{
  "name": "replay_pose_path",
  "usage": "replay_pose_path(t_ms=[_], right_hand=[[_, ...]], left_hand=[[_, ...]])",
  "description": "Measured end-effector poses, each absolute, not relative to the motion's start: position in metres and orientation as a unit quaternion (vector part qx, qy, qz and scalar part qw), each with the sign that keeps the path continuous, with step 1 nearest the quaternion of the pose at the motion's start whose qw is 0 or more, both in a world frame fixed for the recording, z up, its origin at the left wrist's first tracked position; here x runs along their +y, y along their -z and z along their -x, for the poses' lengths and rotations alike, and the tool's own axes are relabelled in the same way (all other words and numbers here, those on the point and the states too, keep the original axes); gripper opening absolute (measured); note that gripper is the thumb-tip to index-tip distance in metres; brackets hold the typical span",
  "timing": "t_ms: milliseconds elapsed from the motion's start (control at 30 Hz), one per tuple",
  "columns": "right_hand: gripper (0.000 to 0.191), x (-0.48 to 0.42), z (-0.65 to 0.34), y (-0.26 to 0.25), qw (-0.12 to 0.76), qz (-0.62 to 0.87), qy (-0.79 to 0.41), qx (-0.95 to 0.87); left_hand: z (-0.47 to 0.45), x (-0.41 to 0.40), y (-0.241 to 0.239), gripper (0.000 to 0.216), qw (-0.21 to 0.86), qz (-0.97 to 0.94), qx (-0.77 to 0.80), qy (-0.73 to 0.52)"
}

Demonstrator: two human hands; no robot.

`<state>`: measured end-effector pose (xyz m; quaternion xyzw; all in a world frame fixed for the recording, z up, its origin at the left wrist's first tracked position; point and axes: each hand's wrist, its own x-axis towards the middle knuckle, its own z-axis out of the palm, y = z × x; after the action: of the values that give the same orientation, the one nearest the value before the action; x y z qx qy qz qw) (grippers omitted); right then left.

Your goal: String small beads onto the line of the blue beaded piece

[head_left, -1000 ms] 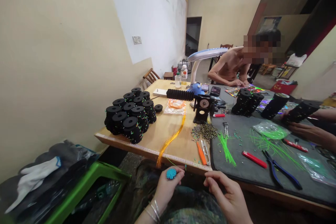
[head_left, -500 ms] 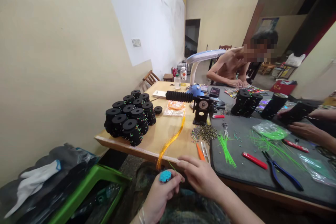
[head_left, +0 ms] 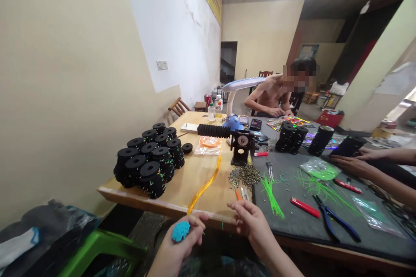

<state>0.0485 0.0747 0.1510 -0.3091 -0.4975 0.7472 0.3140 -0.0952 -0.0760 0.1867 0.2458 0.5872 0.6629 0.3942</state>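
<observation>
My left hand [head_left: 182, 246] is just off the table's front edge, thumb and fingers pinched together. A thin green strand [head_left: 203, 232] pokes out by its fingertips. On the back of that hand, near the thumb, sits a round clump of small turquoise pieces [head_left: 181, 230]. My right hand [head_left: 251, 223] is apart from it, raised at the table edge with thumb and forefinger brought together; what they hold, if anything, is too small to make out. Beyond its fingertips lie orange-handled scissors [head_left: 244, 193], partly hidden. A bundle of orange-yellow strands [head_left: 205, 187] trails toward my left hand.
Stacks of black foam spools [head_left: 149, 169] stand at left. A black device with a ribbed roller [head_left: 242, 143] stands mid-table beside small metal beads [head_left: 248, 176]. Green strands [head_left: 272, 197], a red knife [head_left: 305, 207] and blue-handled pliers [head_left: 334, 218] lie on the grey mat. Co-workers sit opposite and at right.
My hands have moved apart: the left has gone left and down, the right has drawn away from it with its fingers pinched. The camera view has tilted up and shifted slightly right.
</observation>
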Motion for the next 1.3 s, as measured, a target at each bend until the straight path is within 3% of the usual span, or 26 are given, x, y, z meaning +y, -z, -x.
replay_pose_path(t_ms=[100,233,400,733,1300], right_hand=[[0.035,0.075,-0.046,-0.151,0.338,0.301,-0.812,-0.369],[0.033,0.074,-0.048,-0.152,0.348,0.280,-0.834,-0.325],[0.040,0.081,-0.054,-0.151,0.347,0.294,-0.820,-0.346],[0.038,0.098,-0.059,-0.149,0.406,0.294,-0.786,-0.360],[0.042,0.107,-0.061,-0.161,0.430,0.300,-0.773,-0.356]], left_hand=[[0.084,-0.054,-0.186,0.024,0.350,-0.331,0.580,-0.657],[0.061,-0.020,-0.181,0.022,0.376,-0.396,0.556,-0.627],[0.050,0.002,-0.164,0.029,0.420,-0.391,0.529,-0.625],[0.060,0.000,-0.134,0.037,0.389,-0.363,0.562,-0.633],[0.064,0.000,-0.124,0.036,0.400,-0.360,0.555,-0.634]])
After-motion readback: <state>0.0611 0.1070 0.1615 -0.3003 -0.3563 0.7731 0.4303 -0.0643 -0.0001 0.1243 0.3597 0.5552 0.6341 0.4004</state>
